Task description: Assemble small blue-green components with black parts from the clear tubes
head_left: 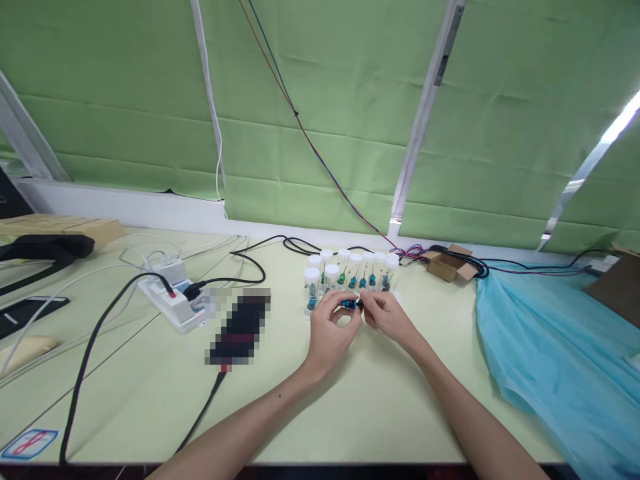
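My left hand point(331, 327) and my right hand point(385, 313) meet over the pale green table point(350, 400), both pinched on a small blue and black part point(351, 305) held between their fingertips. Just behind the hands stands a row of several clear tubes with white caps point(350, 270), each holding a small blue or green piece. One more capped tube point(311, 288) stands at the row's left end, close to my left fingers.
A white power strip point(173, 300) with black cables lies at left, beside a blurred dark device point(240, 327). A small open cardboard box point(447, 263) and wires sit at the back. A light blue plastic sheet point(555, 360) covers the right side.
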Demonstrator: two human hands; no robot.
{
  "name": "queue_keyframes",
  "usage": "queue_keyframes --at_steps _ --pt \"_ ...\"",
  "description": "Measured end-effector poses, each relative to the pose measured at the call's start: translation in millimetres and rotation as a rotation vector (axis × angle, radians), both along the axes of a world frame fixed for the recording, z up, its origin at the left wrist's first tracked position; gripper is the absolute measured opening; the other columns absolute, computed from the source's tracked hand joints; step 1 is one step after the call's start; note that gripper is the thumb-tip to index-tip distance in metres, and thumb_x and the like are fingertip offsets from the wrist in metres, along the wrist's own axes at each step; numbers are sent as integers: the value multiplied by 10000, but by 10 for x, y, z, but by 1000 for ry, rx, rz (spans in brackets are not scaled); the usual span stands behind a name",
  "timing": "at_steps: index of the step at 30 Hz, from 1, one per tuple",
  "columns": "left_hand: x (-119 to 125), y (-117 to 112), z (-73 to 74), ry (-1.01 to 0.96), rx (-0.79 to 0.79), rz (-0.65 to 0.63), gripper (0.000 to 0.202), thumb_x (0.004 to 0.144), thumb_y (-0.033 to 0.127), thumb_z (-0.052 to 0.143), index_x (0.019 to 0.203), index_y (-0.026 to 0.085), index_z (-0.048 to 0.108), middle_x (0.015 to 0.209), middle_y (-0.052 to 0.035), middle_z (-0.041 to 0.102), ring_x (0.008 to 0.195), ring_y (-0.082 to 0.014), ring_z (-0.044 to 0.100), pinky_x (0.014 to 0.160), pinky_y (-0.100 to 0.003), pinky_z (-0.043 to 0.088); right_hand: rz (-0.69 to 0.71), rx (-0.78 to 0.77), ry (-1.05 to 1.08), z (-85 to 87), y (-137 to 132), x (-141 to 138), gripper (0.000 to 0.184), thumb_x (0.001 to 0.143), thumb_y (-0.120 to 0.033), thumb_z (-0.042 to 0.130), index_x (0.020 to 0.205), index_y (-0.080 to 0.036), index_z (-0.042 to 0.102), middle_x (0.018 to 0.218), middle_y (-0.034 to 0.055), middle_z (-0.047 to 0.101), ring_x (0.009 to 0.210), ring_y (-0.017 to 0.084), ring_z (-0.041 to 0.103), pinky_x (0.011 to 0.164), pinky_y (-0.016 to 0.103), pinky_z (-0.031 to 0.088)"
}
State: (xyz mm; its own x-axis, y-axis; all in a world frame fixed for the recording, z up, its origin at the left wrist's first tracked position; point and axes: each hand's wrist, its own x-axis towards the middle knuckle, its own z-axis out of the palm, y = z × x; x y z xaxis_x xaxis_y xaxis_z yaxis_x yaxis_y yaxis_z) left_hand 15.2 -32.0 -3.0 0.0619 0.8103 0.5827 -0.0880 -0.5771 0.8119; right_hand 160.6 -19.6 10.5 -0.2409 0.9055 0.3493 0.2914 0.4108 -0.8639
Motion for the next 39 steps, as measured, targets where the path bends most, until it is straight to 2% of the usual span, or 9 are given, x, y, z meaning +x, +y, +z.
queue_keyframes --at_steps 5,9,15,26,29,34,39 --pt "1 1 5 -11 -10 15 166 768 131 608 914 190 663 946 -46 607 882 -155 626 787 -280 561 34 -81 102 22 -34 6 357 866 -554 522 804 -204 489 443 -94 372 381 84 322 404 213 253" --pt "5 -3 9 -24 -13 17 158 768 143 611 911 190 662 935 -45 606 879 -154 626 777 -274 558 79 -94 106 43 -64 12 331 841 -510 589 918 -206 485 470 -104 383 416 81 330 419 197 254" --pt "6 -8 15 -33 -17 9 147 761 154 616 894 190 668 930 -48 610 871 -157 627 766 -274 559 69 -90 89 50 -69 2 338 855 -530 558 840 -199 494 467 -92 389 399 78 329 407 205 242" --pt "6 -12 18 -14 -20 1 160 759 141 615 901 187 672 941 -53 608 878 -161 624 770 -285 565 36 -7 14 12 -12 1 468 917 -569 410 633 -199 452 432 -62 367 388 89 328 425 241 281" --pt "2 -12 20 -18 -26 4 162 759 150 610 904 190 670 939 -50 610 869 -157 624 787 -288 559 37 -48 44 24 -32 0 426 893 -578 452 697 -200 473 432 -77 365 379 85 314 410 228 263" --pt "5 -4 10 -27 -25 33 146 754 180 628 896 189 661 922 -47 619 865 -160 628 769 -277 550 74 -106 100 35 -67 9 330 830 -515 594 908 -212 490 464 -104 389 412 80 316 413 195 248" --pt "7 0 5 -14 -17 37 143 761 160 619 896 191 658 918 -46 612 856 -158 626 778 -284 551 88 -113 113 40 -74 3 312 839 -499 587 895 -208 490 463 -107 375 415 75 302 418 193 244"
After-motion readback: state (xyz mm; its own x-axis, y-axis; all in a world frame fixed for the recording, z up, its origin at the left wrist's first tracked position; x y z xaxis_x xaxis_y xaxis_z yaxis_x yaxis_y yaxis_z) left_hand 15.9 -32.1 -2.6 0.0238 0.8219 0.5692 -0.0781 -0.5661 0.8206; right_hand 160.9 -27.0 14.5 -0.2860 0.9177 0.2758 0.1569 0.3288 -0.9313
